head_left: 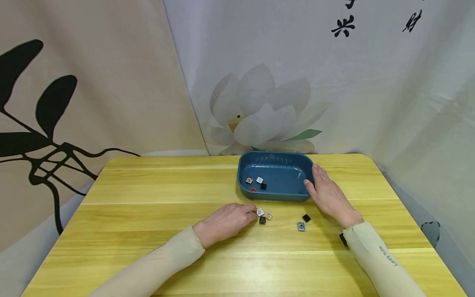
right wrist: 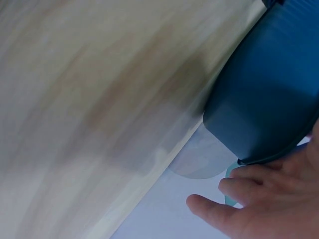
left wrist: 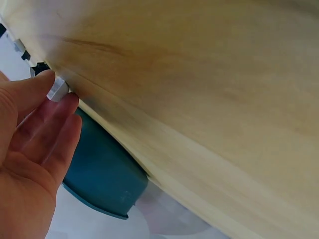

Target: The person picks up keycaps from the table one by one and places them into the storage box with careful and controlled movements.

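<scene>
My left hand [head_left: 229, 222] pinches a white keycap [left wrist: 58, 90] between thumb and fingertips, low over the table in front of a blue dish [head_left: 274, 197]. Right beside that keycap lie a beige keycap [head_left: 269, 215] and a black keycap [head_left: 262, 220]. My right hand [head_left: 331, 197] holds the dish by its right end, thumb over the rim and fingers along the outside. Inside the dish, toward its left, are a beige keycap [head_left: 249, 180], a white keycap [head_left: 259, 180], a black keycap [head_left: 263, 186] and a red piece [head_left: 253, 189].
A grey square keycap [head_left: 301, 226] and a black one [head_left: 306, 218] lie on the wooden table [head_left: 148, 214] right of the left hand's group. Another black piece [head_left: 343, 239] shows partly beside the right sleeve. A printed cloth [head_left: 185, 82] hangs behind the table.
</scene>
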Action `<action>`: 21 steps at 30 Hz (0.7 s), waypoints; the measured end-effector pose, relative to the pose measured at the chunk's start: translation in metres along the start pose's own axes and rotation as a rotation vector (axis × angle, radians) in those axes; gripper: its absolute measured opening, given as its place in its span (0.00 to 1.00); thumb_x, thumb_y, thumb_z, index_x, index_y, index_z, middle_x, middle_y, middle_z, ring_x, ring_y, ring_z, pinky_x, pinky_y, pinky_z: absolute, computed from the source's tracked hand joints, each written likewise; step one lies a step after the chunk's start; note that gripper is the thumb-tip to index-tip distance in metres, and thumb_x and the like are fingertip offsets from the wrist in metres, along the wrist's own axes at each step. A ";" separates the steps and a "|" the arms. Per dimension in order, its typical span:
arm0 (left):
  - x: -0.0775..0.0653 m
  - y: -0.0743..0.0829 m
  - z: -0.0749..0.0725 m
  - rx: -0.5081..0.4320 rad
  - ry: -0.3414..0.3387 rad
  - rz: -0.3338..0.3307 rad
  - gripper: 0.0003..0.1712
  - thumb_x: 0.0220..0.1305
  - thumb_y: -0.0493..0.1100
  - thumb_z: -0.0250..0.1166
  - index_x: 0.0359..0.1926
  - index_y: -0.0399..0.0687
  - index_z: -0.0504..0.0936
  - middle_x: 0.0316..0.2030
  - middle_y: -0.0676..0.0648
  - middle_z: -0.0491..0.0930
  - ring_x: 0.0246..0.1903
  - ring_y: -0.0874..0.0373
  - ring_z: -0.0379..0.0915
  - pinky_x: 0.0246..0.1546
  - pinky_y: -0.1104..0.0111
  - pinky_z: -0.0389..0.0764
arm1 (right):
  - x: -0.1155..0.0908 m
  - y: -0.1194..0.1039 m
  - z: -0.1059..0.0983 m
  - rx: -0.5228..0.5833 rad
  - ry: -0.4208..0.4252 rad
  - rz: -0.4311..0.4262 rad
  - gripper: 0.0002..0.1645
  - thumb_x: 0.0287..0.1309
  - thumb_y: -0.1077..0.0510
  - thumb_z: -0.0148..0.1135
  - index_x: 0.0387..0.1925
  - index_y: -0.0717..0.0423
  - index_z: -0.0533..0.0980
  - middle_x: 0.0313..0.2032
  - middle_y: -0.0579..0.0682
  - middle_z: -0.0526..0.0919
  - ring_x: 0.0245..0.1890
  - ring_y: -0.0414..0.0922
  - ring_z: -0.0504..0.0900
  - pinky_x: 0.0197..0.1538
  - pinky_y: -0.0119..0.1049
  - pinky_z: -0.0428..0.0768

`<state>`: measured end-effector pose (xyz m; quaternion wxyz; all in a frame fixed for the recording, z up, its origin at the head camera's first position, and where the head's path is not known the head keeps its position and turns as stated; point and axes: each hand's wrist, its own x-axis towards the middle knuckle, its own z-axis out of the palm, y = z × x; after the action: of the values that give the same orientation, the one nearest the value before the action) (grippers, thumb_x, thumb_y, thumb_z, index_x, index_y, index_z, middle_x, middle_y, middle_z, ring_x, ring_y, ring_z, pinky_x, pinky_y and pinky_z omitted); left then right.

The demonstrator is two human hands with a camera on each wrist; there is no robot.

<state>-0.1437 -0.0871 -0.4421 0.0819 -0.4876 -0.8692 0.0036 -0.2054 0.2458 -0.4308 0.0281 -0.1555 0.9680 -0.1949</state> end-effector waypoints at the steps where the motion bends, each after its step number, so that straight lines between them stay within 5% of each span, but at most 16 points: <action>1: 0.000 0.000 0.000 -0.011 0.000 -0.002 0.13 0.70 0.31 0.66 0.50 0.49 0.88 0.48 0.52 0.82 0.40 0.62 0.82 0.42 0.71 0.84 | 0.000 0.000 0.000 0.000 0.000 0.000 0.47 0.83 0.39 0.33 0.78 0.75 0.42 0.79 0.72 0.42 0.79 0.68 0.45 0.77 0.62 0.50; 21: -0.003 -0.002 -0.001 -0.039 0.005 -0.014 0.11 0.69 0.29 0.66 0.45 0.47 0.87 0.41 0.52 0.83 0.36 0.63 0.81 0.40 0.73 0.83 | 0.000 0.001 0.001 0.000 0.006 0.002 0.47 0.83 0.38 0.33 0.78 0.74 0.42 0.79 0.72 0.42 0.79 0.68 0.45 0.77 0.62 0.50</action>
<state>-0.1436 -0.0910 -0.4416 0.0745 -0.4828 -0.8724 -0.0152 -0.2057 0.2459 -0.4323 0.0256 -0.1539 0.9683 -0.1953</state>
